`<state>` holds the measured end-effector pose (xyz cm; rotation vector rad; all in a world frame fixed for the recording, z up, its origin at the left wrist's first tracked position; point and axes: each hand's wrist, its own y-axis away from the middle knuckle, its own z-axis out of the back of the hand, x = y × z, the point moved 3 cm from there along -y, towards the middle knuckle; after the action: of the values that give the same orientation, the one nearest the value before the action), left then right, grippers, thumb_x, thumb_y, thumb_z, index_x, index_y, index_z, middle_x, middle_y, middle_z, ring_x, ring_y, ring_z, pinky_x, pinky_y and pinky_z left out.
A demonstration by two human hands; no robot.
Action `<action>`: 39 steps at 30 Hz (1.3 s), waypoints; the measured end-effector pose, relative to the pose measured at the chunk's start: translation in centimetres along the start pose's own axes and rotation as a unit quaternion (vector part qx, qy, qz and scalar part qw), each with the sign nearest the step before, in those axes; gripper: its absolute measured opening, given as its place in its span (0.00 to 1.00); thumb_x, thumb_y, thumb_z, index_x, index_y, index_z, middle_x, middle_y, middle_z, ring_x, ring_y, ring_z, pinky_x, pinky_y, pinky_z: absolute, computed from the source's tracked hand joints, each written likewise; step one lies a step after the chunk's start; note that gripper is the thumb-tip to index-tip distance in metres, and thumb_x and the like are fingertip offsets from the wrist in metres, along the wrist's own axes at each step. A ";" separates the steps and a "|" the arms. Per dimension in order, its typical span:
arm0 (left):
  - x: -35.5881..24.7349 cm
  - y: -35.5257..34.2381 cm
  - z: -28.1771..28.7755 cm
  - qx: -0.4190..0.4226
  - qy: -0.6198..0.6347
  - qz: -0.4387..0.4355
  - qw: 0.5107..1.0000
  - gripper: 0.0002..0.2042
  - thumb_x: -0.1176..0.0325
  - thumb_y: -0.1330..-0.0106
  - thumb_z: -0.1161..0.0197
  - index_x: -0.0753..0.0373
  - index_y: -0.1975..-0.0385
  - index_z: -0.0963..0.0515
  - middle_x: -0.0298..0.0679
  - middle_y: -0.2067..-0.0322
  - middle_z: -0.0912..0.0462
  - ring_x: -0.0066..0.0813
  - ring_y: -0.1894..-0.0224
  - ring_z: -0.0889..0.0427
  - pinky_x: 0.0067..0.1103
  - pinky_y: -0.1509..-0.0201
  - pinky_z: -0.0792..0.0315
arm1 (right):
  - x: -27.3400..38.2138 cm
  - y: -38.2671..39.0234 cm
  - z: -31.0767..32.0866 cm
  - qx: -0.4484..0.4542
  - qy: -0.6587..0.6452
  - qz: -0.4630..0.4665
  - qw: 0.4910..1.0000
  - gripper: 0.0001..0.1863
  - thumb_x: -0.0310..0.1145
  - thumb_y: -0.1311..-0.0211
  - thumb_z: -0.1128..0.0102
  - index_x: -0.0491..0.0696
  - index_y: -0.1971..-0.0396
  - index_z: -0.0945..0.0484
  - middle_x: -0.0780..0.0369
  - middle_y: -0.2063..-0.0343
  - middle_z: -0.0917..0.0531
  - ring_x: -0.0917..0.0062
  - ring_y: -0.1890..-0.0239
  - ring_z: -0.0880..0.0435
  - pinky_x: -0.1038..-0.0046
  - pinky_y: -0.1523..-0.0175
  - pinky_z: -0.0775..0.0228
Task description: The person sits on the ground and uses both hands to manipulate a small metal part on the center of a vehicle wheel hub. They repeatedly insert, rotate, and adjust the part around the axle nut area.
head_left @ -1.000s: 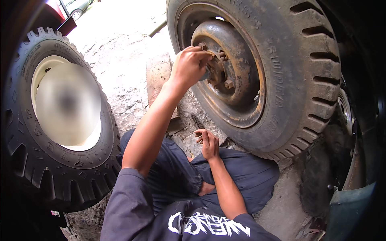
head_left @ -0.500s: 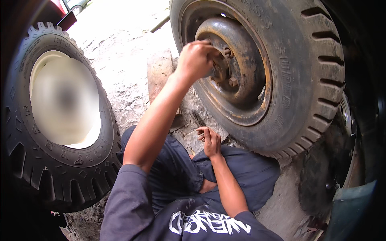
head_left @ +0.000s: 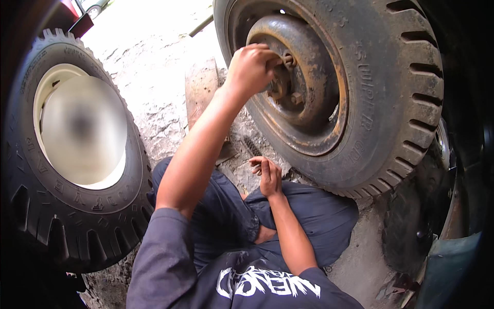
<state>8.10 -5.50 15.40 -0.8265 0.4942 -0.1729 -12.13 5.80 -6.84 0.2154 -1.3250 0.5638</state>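
Observation:
A large mounted wheel stands before me at the right, with a worn black tire and a rusty steel rim. My left hand reaches up to its hub, thumb and fingers closed at a wheel nut on a stud. Another wheel nut sits lower on the hub plate. Low over my lap, near the foot of the tire, my right hand is held with curled fingers. Whatever lies inside them, if anything, is hidden.
A second wheel, its black tire around a cream rim, stands at my left. A wooden board lies on the rough ground between the wheels. A dark coil-like part is beside the mounted tire. A greenish panel edges the lower right.
My left hand stays at the hub, its wrist and fingers turned slightly. My right hand has barely moved. The whole view has shifted a little.

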 end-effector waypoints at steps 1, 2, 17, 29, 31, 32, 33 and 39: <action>0.3 -0.2 0.2 -0.003 0.013 0.012 1.000 0.08 0.76 0.41 0.32 0.60 0.64 0.08 0.41 0.67 0.11 0.41 0.58 0.11 0.34 0.47 0.15 | 0.0 0.2 -0.1 -0.003 -0.003 -0.005 1.000 0.37 0.58 0.11 0.67 0.43 0.55 0.13 0.55 0.62 0.10 0.70 0.68 0.11 0.66 0.57 0.20; 0.0 0.3 0.1 0.009 -0.004 0.001 1.000 0.08 0.76 0.40 0.32 0.60 0.64 0.08 0.41 0.68 0.12 0.41 0.58 0.11 0.35 0.48 0.16 | -0.5 0.7 -0.1 0.000 -0.002 -0.018 1.000 0.37 0.58 0.11 0.67 0.43 0.55 0.13 0.55 0.62 0.10 0.70 0.68 0.10 0.67 0.57 0.20; 3.3 0.1 -0.3 0.004 -0.016 0.059 0.998 0.10 0.76 0.39 0.31 0.60 0.61 0.06 0.45 0.62 0.08 0.46 0.57 0.09 0.36 0.46 0.16 | -0.2 0.5 -0.4 0.008 0.013 -0.025 1.000 0.38 0.58 0.11 0.68 0.44 0.56 0.12 0.55 0.62 0.10 0.69 0.68 0.11 0.66 0.56 0.20; 2.2 0.3 0.1 -0.001 0.019 0.061 0.998 0.09 0.77 0.40 0.32 0.61 0.64 0.07 0.43 0.63 0.08 0.44 0.57 0.09 0.35 0.46 0.14 | -0.9 0.9 -0.2 0.008 0.016 -0.014 1.000 0.40 0.61 0.12 0.69 0.44 0.55 0.12 0.57 0.62 0.10 0.73 0.67 0.10 0.70 0.58 0.22; 2.6 -0.7 0.0 -0.002 -0.001 0.047 0.999 0.10 0.76 0.42 0.33 0.60 0.64 0.07 0.43 0.64 0.09 0.44 0.57 0.09 0.36 0.47 0.14 | -0.5 -0.2 0.0 0.006 0.013 -0.011 1.000 0.40 0.61 0.12 0.69 0.44 0.55 0.12 0.57 0.62 0.10 0.73 0.67 0.10 0.70 0.58 0.22; 2.2 -0.3 -0.2 0.004 -0.019 0.003 1.000 0.10 0.76 0.42 0.33 0.60 0.64 0.08 0.44 0.64 0.09 0.45 0.58 0.09 0.36 0.47 0.14 | -1.4 0.5 -0.1 0.010 0.023 -0.007 1.000 0.37 0.58 0.11 0.67 0.44 0.55 0.12 0.54 0.61 0.10 0.68 0.69 0.10 0.67 0.57 0.20; 1.5 0.0 -0.4 0.010 -0.036 -0.046 0.998 0.10 0.76 0.43 0.33 0.61 0.64 0.08 0.45 0.63 0.09 0.45 0.59 0.09 0.36 0.47 0.14 | -1.2 0.6 0.0 0.011 0.021 -0.011 1.000 0.37 0.58 0.11 0.67 0.44 0.56 0.12 0.54 0.62 0.10 0.68 0.69 0.10 0.67 0.57 0.20; 2.0 -0.5 -0.3 0.022 -0.045 0.006 0.999 0.10 0.76 0.40 0.33 0.58 0.63 0.07 0.42 0.61 0.08 0.43 0.58 0.09 0.34 0.47 0.14 | -0.8 0.3 0.1 0.008 0.026 -0.014 1.000 0.38 0.58 0.11 0.68 0.44 0.56 0.12 0.55 0.64 0.10 0.70 0.69 0.10 0.67 0.57 0.20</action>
<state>9.70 -6.67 14.87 -0.7850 0.4099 -0.1343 -12.44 5.75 -7.66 0.2304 -1.2669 0.5523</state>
